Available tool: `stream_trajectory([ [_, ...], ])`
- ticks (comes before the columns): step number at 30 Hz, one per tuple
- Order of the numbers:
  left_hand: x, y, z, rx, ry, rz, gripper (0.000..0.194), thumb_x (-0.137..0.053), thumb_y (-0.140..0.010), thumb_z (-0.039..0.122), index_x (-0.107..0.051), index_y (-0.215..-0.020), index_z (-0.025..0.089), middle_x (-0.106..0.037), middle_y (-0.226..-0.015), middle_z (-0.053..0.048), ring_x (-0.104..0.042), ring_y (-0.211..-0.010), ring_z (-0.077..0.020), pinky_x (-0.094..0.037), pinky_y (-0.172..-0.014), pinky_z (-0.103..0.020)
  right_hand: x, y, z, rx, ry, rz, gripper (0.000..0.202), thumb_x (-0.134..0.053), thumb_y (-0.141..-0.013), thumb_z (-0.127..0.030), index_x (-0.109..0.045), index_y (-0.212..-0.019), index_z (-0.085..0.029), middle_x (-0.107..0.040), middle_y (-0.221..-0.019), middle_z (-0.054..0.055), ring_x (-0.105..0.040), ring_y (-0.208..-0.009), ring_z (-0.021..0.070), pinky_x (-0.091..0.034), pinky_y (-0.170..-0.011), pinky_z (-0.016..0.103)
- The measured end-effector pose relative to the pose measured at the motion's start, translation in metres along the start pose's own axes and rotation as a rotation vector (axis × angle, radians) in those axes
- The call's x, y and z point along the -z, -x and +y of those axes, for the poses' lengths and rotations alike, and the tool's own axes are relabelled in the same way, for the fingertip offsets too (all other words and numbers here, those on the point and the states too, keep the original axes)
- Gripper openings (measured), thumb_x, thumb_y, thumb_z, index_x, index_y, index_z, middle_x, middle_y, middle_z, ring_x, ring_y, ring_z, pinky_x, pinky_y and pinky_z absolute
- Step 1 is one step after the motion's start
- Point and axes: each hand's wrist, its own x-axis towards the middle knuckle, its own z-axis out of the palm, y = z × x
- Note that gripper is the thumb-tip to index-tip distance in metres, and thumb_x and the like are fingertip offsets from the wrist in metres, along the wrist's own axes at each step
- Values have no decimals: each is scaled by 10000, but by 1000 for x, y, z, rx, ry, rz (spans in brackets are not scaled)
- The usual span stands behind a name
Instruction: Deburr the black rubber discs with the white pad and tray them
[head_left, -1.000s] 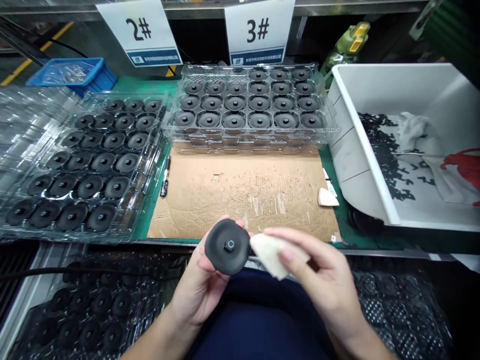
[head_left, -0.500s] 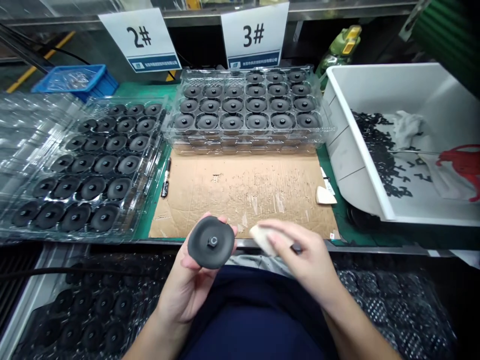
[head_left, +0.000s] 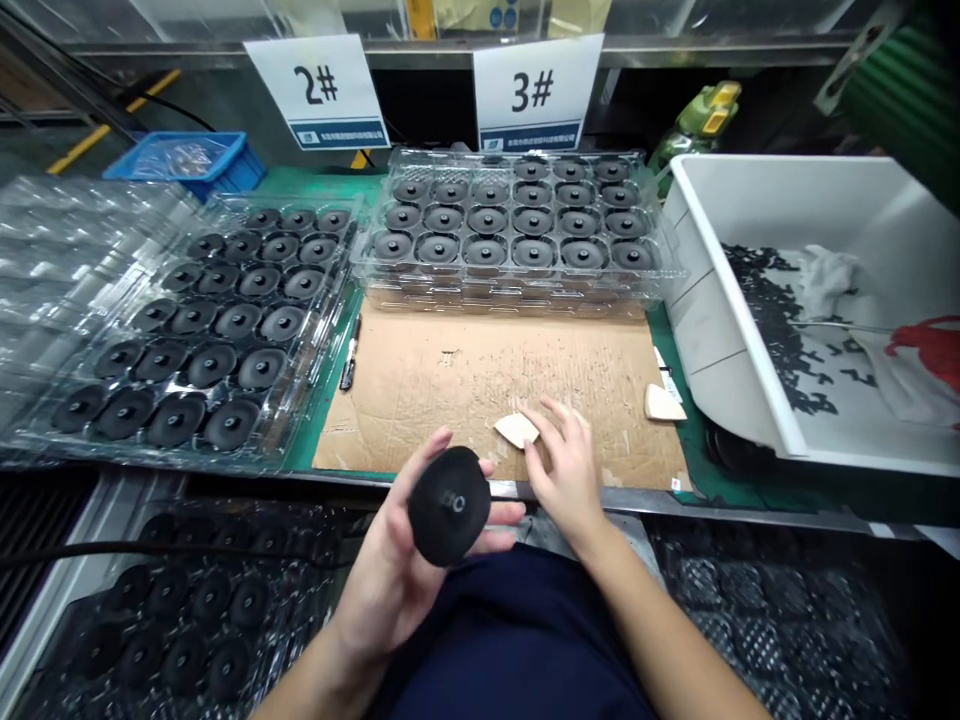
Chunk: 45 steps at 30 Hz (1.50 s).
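My left hand [head_left: 397, 560] holds a round black part [head_left: 450, 506] over the table's front edge, its face with a small hub turned up toward me. My right hand [head_left: 564, 462] is at the front of the cardboard sheet [head_left: 420, 400], its fingers apart at the right end of a cream-coloured pad [head_left: 517, 430]. The pad lies on the cardboard, and whether the fingertips still touch it is hard to tell. A second cream pad [head_left: 664, 404] rests near the cardboard's right edge.
Behind the cardboard stand stacked clear trays [head_left: 517, 290] of black parts. Another filled tray [head_left: 300, 370] is at left, beside a marker [head_left: 350, 352]. A white bin [head_left: 757, 370] with small black pieces stands right. A blue basket [head_left: 232, 170] is at back left.
My right hand has moved forward and slightly left, and the pad it held now lies on the cardboard. My left hand has tilted the black part and shifted right. The view has shifted too.
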Motion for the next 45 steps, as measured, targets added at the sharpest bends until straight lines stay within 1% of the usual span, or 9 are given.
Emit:
stream_trajectory([
  [5,13,-3,-12,-405,-862,-39,961,-675,-726,82,-79,-1366,482,-486,-1245,-48,-478,-1150,-261,-383,-971,-460,15,21,-11,-47,-153,-47,334,-432,-877,-140,-511,-1192,-213,-583,-1005,64,-536,-967,209,-422,-880,385],
  [7,17,-7,-17,-542,-1019,-115,1040,-667,-687,8,-8,-1392,394,-468,-1240,-97,-476,-1139,-263,-421,-935,-468,20,26,-13,-94,-192,-45,337,-454,-872,-141,-499,-1198,-212,-596,-953,55,-560,-901,196,-450,-836,361],
  [10,23,-10,-20,-668,-1132,-175,1007,-680,-674,7,-47,-1411,272,-464,-1227,-149,-485,-1123,-267,-453,-910,-465,33,26,-25,-170,-356,-45,331,-509,-870,-161,-498,-1192,-233,-594,-951,39,-563,-858,166,-471,-801,302],
  [14,26,-7,-19,-555,-1059,-141,973,-704,-711,127,-40,-1412,240,-493,-1190,-139,-505,-1099,-241,-443,-927,-416,50,19,-54,-265,-753,-208,284,-616,-842,-175,-578,-1105,-276,-604,-891,-1,-556,-809,126,-459,-745,225],
  [19,25,0,-13,-307,-918,-79,911,-677,-743,381,-50,-1398,298,-531,-1123,-49,-537,-1037,-188,-396,-936,-322,53,7,-69,-333,-941,-534,229,-683,-808,-193,-637,-1030,-227,-644,-822,1,-572,-748,111,-441,-720,221],
  [23,25,3,-8,-103,-829,-128,915,-612,-721,566,-48,-1391,298,-538,-1141,-43,-518,-1074,-209,-324,-984,-340,53,5,-72,-398,-1060,-651,233,-713,-770,-141,-658,-990,-192,-666,-789,5,-598,-717,89,-453,-695,186],
  [27,23,5,-3,48,-682,-224,955,-622,-692,590,-28,-1383,301,-580,-1109,-43,-539,-1041,-217,-318,-974,-349,52,6,-77,-468,-1203,-719,227,-717,-737,-70,-665,-941,-155,-674,-790,13,-624,-703,78,-480,-683,159],
  [36,22,8,-2,202,-624,-272,1031,-674,-632,586,-40,-1384,277,-642,-1001,-42,-551,-1026,-241,-261,-1002,-409,51,18,-76,-483,-1286,-703,177,-721,-720,-31,-654,-845,-137,-673,-807,23,-636,-719,78,-495,-675,152],
  [45,18,18,-13,12,-744,-225,1000,-725,-644,488,-76,-1380,296,-578,-1125,-41,-518,-1076,-215,-311,-976,-320,59,41,-74,-515,-1298,-597,152,-728,-732,-79,-615,-813,-140,-685,-783,34,-647,-727,100,-499,-698,182],
])
